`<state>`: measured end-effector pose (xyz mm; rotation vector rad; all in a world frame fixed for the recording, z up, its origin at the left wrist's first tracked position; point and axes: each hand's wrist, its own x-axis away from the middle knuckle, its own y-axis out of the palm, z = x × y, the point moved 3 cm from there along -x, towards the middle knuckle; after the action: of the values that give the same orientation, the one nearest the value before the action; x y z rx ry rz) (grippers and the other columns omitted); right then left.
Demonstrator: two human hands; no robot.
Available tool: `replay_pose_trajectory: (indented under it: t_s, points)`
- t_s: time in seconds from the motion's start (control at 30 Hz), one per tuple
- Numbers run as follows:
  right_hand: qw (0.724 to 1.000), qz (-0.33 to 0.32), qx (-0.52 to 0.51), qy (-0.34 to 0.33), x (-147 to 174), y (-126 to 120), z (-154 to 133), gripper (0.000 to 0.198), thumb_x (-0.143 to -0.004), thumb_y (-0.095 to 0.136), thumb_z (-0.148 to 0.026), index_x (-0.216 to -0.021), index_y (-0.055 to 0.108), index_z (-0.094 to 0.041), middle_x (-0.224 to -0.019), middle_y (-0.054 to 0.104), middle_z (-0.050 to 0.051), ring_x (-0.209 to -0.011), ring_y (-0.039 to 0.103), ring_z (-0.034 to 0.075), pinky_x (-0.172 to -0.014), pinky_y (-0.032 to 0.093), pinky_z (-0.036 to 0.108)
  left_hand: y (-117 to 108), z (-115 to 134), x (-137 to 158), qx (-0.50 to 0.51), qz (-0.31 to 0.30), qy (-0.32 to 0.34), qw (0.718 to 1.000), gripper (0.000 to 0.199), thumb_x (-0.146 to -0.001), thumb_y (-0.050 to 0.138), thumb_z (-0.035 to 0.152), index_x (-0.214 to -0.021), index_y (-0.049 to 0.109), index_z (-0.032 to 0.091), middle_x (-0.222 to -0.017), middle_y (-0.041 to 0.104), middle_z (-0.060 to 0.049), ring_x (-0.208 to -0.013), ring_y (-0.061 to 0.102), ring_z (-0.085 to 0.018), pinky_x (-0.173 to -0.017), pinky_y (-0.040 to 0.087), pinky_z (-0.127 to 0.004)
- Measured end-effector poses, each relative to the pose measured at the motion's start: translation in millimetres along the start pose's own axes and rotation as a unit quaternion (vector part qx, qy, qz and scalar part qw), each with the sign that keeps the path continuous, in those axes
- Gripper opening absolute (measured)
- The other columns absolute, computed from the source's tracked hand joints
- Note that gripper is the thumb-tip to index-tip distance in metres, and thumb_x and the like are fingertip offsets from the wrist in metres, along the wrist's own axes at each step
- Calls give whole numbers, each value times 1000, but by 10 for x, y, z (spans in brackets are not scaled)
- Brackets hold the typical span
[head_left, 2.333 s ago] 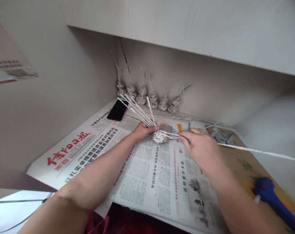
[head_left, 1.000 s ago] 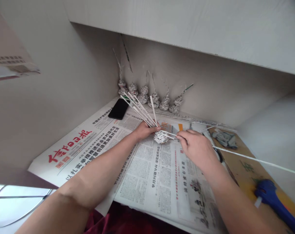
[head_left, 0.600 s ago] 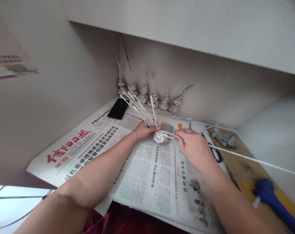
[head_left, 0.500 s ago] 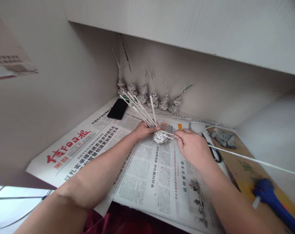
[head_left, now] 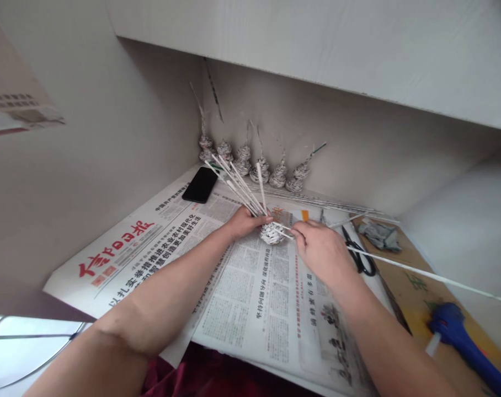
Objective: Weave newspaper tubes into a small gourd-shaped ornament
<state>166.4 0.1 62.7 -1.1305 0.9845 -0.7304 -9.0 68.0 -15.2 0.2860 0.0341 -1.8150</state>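
Observation:
My left hand (head_left: 248, 220) is closed around the neck of a small round weave of paper strips (head_left: 272, 233), where several rolled paper sticks (head_left: 240, 184) fan up and away to the left. Its thumb presses on the top of the weave. Close by on the right, my right hand (head_left: 319, 242) pinches paper strips that come out of the weave's side. One long paper strip (head_left: 424, 271) trails from under this hand toward the right edge. The right fingertips stay a little apart from the weave.
Newspaper sheets (head_left: 234, 309) cover the table. Several finished gourd-shaped weaves (head_left: 243, 161) line the back wall. A black phone (head_left: 200, 184) lies at left. Black-handled scissors (head_left: 360, 256), a crumpled grey rag (head_left: 379, 234), cardboard (head_left: 411, 281) and a blue glue gun (head_left: 461, 336) are at right. A shelf (head_left: 316, 60) overhangs.
My right hand has moved slightly left, closer to the weave, and more of the scissors shows beside it. My left hand and the weave stay nearly in place.

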Motion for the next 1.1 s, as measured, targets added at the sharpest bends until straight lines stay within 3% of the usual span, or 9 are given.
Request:
replay_pose_trajectory:
  t_s: [0.83, 1.1]
  points:
    - [1000, -8, -15, 1, -63, 108, -36, 27, -95, 41, -26, -92, 67, -23, -91, 70, 5, -83, 63, 20, -69, 39, 29, -15, -50, -20, -29, -1, 22, 999, 32, -66, 77, 39, -78, 67, 11, -72, 66, -2, -68, 58, -13, -68, 46, -25]
    - [999, 1, -35, 14, -112, 7, 139, 25, -93, 45, -26, -104, 67, -21, -99, 71, 6, -86, 64, 20, -74, 41, 29, -35, 9, -1, -101, 57, 51, 992, 29, -70, 72, 41, -80, 70, 13, -77, 71, -5, -72, 64, -18, -69, 49, -27]
